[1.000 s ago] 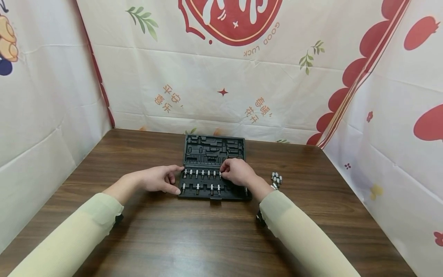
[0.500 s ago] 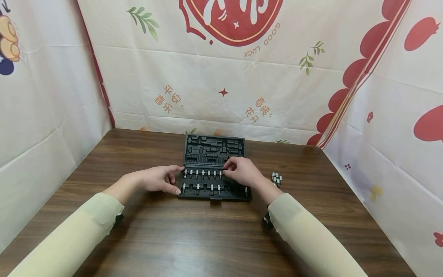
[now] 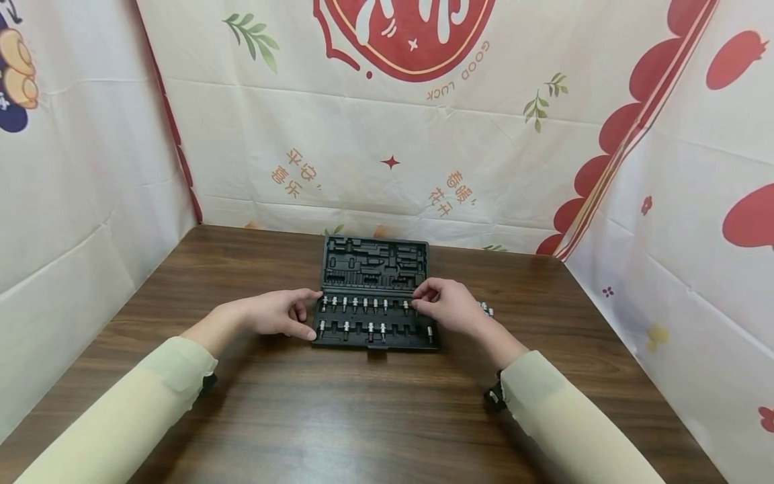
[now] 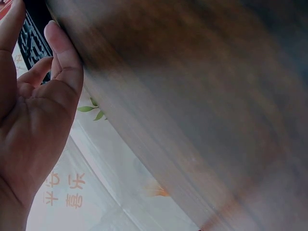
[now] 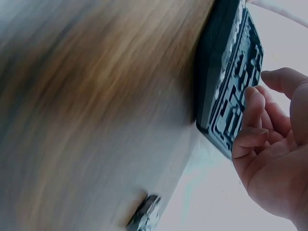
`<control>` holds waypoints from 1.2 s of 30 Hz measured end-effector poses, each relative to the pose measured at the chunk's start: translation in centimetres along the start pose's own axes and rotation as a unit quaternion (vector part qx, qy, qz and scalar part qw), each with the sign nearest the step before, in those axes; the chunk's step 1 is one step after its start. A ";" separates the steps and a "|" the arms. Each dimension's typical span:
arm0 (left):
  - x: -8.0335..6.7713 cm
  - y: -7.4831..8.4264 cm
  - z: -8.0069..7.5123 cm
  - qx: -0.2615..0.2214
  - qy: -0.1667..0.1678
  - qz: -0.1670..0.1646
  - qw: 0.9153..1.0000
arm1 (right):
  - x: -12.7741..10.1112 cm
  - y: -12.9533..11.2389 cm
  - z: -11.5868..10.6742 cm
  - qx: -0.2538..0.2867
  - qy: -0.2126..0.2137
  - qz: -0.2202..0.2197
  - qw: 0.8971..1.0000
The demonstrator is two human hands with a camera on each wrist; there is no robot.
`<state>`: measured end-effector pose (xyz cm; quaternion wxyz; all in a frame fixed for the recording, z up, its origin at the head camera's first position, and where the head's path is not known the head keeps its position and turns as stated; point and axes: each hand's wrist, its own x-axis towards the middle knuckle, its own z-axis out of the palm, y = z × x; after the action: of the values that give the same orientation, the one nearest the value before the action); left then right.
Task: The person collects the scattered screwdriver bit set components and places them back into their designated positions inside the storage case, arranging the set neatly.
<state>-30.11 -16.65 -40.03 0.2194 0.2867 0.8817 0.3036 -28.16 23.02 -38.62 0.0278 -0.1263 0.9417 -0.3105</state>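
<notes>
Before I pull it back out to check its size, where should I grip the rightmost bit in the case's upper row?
Pinch the rightmost bit by its shiny upper end, from straight above. It seems to stand upright in the black case, base sunk in its slot, neighbours to its left; the right hand hovers beside it.

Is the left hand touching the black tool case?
Touching. In the head view the left hand rests against the left edge of the black tool case, index fingertip and thumb meeting its rim with no gap.
</notes>
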 end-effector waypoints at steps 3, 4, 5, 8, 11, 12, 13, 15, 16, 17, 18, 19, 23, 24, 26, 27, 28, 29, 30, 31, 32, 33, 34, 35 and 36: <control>0.0 0.0 0.0 -0.003 -0.001 0.003 1.000 | -0.6 0.6 -0.8 0.014 0.002 0.005 1.000; 0.0 0.0 0.0 -0.003 -0.001 0.003 1.000 | -0.8 0.9 -1.1 0.017 0.004 0.008 1.000; 0.0 0.0 0.0 -0.004 -0.001 0.004 1.000 | -1.0 1.1 -1.4 0.020 0.006 0.010 1.000; 0.0 0.0 0.0 -0.002 0.000 0.003 1.000 | -1.7 1.8 -2.2 0.021 0.016 0.013 1.000; 0.0 0.0 0.0 0.001 0.002 0.002 1.000 | -2.2 2.6 -3.1 0.017 0.026 0.013 0.999; 0.0 0.0 0.0 0.001 0.002 0.001 1.000 | -2.4 2.9 -3.4 0.015 0.031 0.014 0.999; 0.0 0.0 0.0 0.002 0.003 0.001 1.000 | -2.6 3.1 -3.7 0.014 0.034 0.016 0.999; 0.0 0.0 0.0 0.003 0.004 0.000 1.000 | -2.9 3.7 -4.3 0.010 0.040 0.018 0.999; 0.0 0.0 0.0 0.004 0.004 -0.001 1.000 | -3.0 4.1 -4.6 0.008 0.042 0.019 0.999; 0.0 0.0 0.0 0.004 0.005 -0.002 1.000 | -3.2 4.4 -4.9 0.007 0.044 0.022 0.999; 0.0 0.0 0.0 0.004 0.005 -0.002 1.000 | -3.2 4.8 -5.2 0.006 0.044 0.025 0.999; 0.0 0.0 0.0 0.004 0.005 -0.002 1.000 | -3.3 5.2 -5.5 0.007 0.044 0.029 0.999; 0.0 0.0 0.0 0.006 0.005 -0.004 1.000 | -3.7 6.6 -6.5 0.014 0.042 0.044 0.998; 0.0 0.0 0.0 0.007 0.005 -0.004 1.000 | -3.8 6.9 -6.6 0.013 0.043 0.047 0.998; -0.1 0.1 0.0 0.007 0.004 -0.006 1.000 | -3.9 7.5 -7.0 0.015 0.045 0.052 0.998; -0.1 0.1 0.0 0.007 0.004 -0.006 1.000 | -3.9 7.8 -7.1 0.016 0.046 0.055 0.997; -0.1 0.1 -0.1 0.006 0.004 -0.006 1.000 | -3.9 8.1 -7.2 0.015 0.045 0.055 0.997; -0.1 0.1 -0.1 0.005 0.004 -0.005 1.000 | -3.9 8.4 -7.4 0.016 0.044 0.058 0.997; -0.1 0.1 -0.1 0.004 0.004 -0.005 1.000 | -4.0 8.7 -7.5 0.016 0.041 0.061 0.997; -0.1 0.2 -0.1 0.005 0.004 -0.003 1.000 | -4.0 9.0 -7.6 0.019 0.038 0.065 0.997; -0.1 0.1 -0.1 0.004 0.004 -0.003 1.000 | -4.0 9.3 -7.7 0.018 0.032 0.067 0.997; -0.1 0.1 -0.1 0.005 0.004 -0.002 1.000 | -4.1 9.6 -7.7 0.014 0.026 0.070 0.997; -0.1 0.1 -0.1 0.005 0.005 -0.001 1.000 | -4.1 10.0 -7.8 0.009 0.020 0.071 0.997; 0.0 0.1 -0.1 0.006 0.005 -0.001 1.000 | -4.1 10.3 -7.8 0.006 0.013 0.074 0.997; 0.0 0.1 -0.1 0.006 0.005 -0.001 1.000 | -4.1 10.6 -7.9 0.003 0.006 0.075 0.997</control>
<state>-30.07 -16.62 -39.88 0.2137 0.2860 0.8848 0.2995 -27.54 36.85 -38.65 0.0452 -0.0534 0.9479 -0.3108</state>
